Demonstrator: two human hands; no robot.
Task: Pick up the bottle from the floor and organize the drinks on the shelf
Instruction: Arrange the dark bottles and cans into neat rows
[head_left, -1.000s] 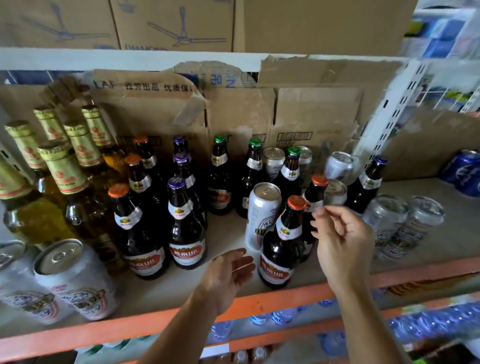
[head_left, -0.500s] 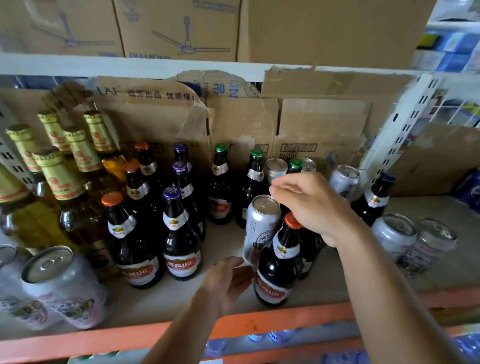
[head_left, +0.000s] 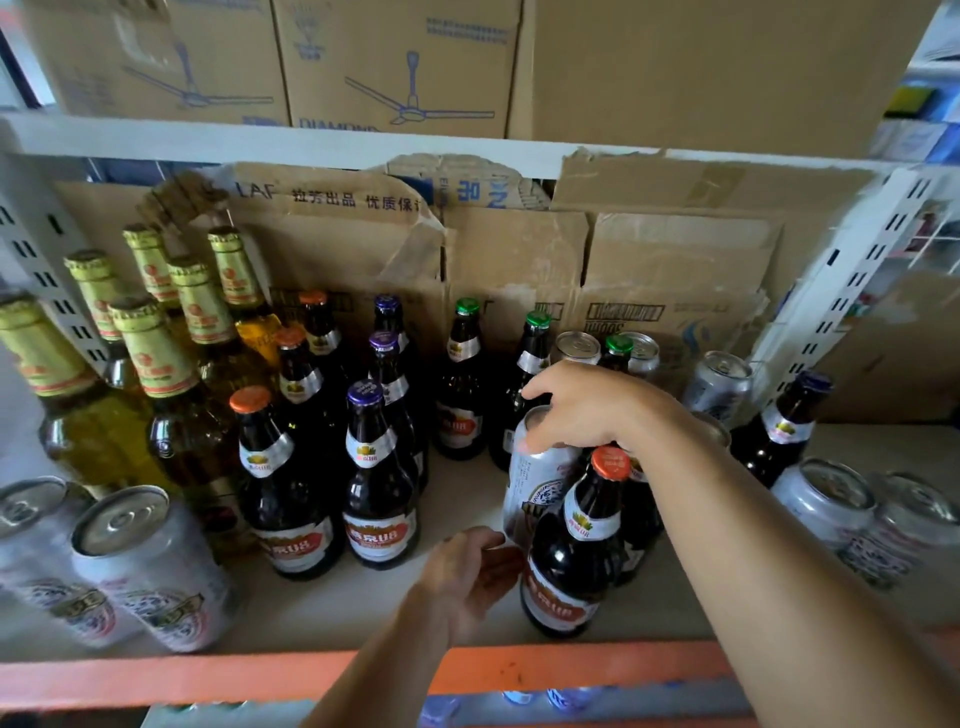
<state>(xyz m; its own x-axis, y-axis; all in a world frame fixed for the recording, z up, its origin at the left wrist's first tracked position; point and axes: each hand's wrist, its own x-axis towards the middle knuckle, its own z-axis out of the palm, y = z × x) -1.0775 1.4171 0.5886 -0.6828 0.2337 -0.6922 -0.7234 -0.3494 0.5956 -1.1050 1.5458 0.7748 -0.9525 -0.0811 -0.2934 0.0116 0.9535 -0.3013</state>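
A tall silver can (head_left: 537, 483) stands mid-shelf. My right hand (head_left: 587, 410) comes down over its top, thumb on the side and fingers curled around the rim. Just in front of the can is a dark bottle with an orange cap (head_left: 571, 551), upright near the shelf's orange front edge (head_left: 260, 675). My left hand (head_left: 467, 577) hovers low beside that bottle and the base of the can, fingers apart and holding nothing. Behind the can stand dark bottles with green caps (head_left: 462, 379).
Dark bottles with orange and purple caps (head_left: 376, 467) stand in rows at left centre, and gold-foil bottles (head_left: 171, 374) further left. Silver cans sit at front left (head_left: 150, 566) and right (head_left: 826, 499). Torn cardboard (head_left: 675, 260) lines the back. A white slotted upright (head_left: 852, 270) rises at right.
My right hand has moved left and down from above the orange-capped bottle onto the top of the silver can. My left hand has crept slightly closer to the bottle.
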